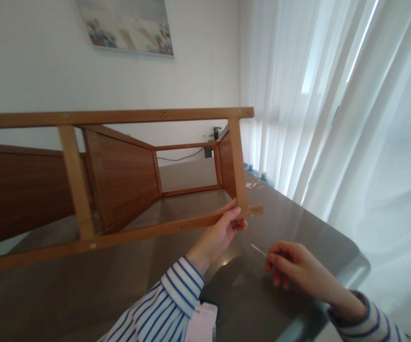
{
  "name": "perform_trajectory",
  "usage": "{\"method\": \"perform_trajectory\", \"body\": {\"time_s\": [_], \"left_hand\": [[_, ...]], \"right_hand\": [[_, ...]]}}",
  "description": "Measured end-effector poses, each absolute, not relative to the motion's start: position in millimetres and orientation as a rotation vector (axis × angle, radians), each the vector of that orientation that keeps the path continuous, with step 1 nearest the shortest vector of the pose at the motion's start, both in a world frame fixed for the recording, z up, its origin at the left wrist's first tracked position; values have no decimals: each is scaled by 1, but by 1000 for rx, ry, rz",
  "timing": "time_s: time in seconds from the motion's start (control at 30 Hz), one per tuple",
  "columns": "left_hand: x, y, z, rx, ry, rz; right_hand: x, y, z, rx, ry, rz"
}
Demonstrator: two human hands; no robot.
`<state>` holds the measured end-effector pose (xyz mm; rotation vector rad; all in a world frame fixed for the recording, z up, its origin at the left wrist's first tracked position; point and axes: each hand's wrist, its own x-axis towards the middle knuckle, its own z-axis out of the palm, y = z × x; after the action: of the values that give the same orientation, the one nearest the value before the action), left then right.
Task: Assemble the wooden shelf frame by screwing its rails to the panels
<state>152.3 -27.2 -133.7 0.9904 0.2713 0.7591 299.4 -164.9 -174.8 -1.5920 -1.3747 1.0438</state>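
A brown wooden shelf frame (205,114) with inset panels lies on its side on the grey table (298,228), stretching out of view to the left. My left hand (221,232) grips its lower rail near the right corner, thumb on the wood and fingers curled beneath. Just right of that grip, a screw (251,215) shows at the corner joint, where a short rail end sticks out. My right hand (294,266) is closed around a thin silvery rod (258,249), like the arm of a hex key. Its tip points up and left, apart from the frame.
A phone (201,320) with a lit pinkish screen lies under my left forearm. Small pale bits (254,184) and blue-labelled bottles (263,176) are at the table's far edge. White curtains (333,118) hang along the right side. A dark cable (184,156) runs behind the frame.
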Motion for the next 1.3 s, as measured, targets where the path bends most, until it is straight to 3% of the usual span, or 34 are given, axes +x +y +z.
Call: {"method": "perform_trajectory", "body": {"time_s": [0.1,0.23,0.47,0.67,1.3], "left_hand": [[152,-27,-134,981,273,758],[152,-27,-133,977,283,756],[152,-27,-132,996,290,742],[152,-25,-135,996,300,735],[152,-25,-135,997,280,737]], "right_hand": [[300,-165,-183,-1367,-1127,1153],[295,-167,-184,-1300,-1067,962],[289,-172,-158,-1609,-1393,-336],[283,-163,-135,-1415,-1649,-829],[282,-156,-126,-1397,-1778,-881]]}}
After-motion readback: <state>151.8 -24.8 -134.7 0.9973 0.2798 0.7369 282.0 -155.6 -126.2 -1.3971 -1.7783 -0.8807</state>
